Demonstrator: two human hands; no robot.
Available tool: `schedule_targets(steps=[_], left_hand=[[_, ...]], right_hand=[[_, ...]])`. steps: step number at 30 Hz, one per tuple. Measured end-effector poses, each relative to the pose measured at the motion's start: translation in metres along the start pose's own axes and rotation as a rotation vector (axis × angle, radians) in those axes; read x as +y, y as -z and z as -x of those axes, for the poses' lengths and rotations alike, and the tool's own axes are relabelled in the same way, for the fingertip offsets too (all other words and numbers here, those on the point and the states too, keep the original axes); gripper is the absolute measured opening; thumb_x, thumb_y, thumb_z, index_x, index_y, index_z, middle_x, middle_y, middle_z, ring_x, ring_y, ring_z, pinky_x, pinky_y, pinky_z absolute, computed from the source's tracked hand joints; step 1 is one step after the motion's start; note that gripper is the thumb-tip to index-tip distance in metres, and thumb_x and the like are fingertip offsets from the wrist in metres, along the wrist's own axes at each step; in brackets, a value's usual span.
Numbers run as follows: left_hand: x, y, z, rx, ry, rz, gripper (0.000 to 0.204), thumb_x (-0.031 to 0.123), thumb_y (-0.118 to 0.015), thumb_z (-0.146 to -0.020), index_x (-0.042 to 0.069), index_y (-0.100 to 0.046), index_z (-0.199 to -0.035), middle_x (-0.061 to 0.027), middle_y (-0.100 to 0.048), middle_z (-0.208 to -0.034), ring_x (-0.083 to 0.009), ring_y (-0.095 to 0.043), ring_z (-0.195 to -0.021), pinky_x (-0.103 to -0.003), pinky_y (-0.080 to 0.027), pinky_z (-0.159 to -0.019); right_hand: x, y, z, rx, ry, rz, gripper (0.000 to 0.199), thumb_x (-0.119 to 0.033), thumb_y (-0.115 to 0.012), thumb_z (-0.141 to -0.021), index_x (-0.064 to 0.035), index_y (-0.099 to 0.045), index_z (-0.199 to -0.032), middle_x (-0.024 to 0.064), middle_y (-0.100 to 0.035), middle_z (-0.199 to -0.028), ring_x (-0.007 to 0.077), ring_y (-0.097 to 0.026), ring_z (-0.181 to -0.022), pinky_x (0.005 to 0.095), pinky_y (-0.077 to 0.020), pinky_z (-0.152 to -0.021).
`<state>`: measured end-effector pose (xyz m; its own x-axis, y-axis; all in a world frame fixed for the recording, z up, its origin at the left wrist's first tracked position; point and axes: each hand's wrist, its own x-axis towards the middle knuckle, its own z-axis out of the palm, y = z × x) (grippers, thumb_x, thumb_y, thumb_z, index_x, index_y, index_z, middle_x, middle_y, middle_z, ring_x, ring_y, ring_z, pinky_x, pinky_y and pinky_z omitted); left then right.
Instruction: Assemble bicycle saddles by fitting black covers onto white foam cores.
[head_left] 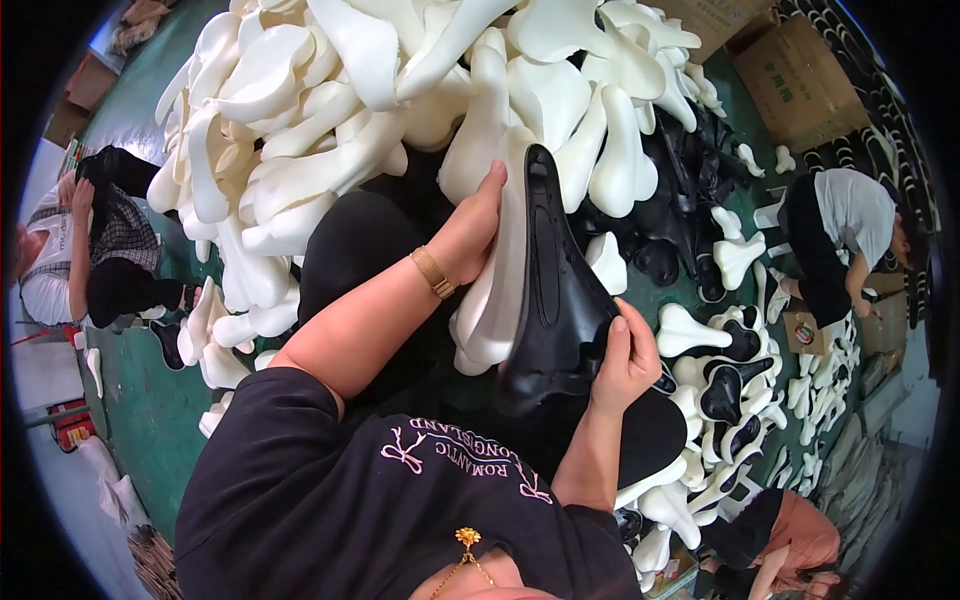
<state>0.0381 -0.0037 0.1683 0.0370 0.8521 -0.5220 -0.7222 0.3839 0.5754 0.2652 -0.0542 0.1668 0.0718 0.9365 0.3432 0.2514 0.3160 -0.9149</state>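
In front of my body I hold a white foam bicycle saddle pad [507, 250] and a black saddle cover [572, 320] side by side, nose ends pointing away from me. My left hand [478, 228] grips the white pad along its left side; some of its fingers are hidden behind it. At the wide rear end of the black cover, my right hand [628, 362] pinches the edge between thumb and fingers. The cover has a long groove down its middle and lies against the pad's right side. Whether the two are joined cannot be seen.
A big heap of white saddle pads [300, 130] rises just beyond my hands. Black covers [690, 170] are piled to the right. More pads and covers [725, 390] lie at my right knee. Cardboard boxes [800, 85] stand at far right. Other people [850, 220] work on both sides.
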Motion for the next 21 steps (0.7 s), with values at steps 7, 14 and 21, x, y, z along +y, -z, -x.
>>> schedule_targets(steps=[7, 14, 21], left_hand=[[-0.009, -0.004, 0.006, -0.104, -0.021, 0.028, 0.053, 0.048, -0.034, -0.1, 0.004, -0.06, -0.113, -0.0075, -0.066, -0.101, -0.0156, -0.063, -0.087, -0.03, -0.051, -0.082], [-0.01, -0.003, 0.007, -0.062, -0.015, 0.016, 0.052, 0.047, -0.036, -0.099, 0.003, -0.061, -0.11, -0.007, -0.067, -0.098, -0.0153, -0.064, -0.084, -0.029, -0.052, -0.081], [-0.013, -0.002, 0.007, -0.174, -0.051, -0.262, 0.032, 0.022, -0.066, -0.086, 0.004, -0.052, -0.109, -0.0042, -0.063, -0.095, -0.014, -0.064, -0.084, -0.03, -0.054, -0.075]], right_hand=[[-0.011, -0.007, -0.008, -0.082, 0.242, 0.224, 0.018, 0.0, -0.059, -0.086, 0.0036, -0.068, -0.102, 0.0111, -0.067, -0.085, 0.0158, -0.061, -0.073, 0.0246, -0.0466, -0.067], [-0.004, -0.015, -0.013, -0.038, 0.395, 0.255, 0.019, 0.006, -0.061, -0.081, 0.0025, -0.069, -0.097, 0.0112, -0.061, -0.069, 0.0191, -0.056, -0.058, 0.027, -0.0442, -0.056], [0.003, -0.018, -0.026, -0.026, 0.4, 0.31, 0.018, 0.005, -0.063, -0.079, -0.0003, -0.07, -0.094, 0.01, -0.061, -0.071, 0.0206, -0.058, -0.062, 0.0282, -0.0459, -0.058]])
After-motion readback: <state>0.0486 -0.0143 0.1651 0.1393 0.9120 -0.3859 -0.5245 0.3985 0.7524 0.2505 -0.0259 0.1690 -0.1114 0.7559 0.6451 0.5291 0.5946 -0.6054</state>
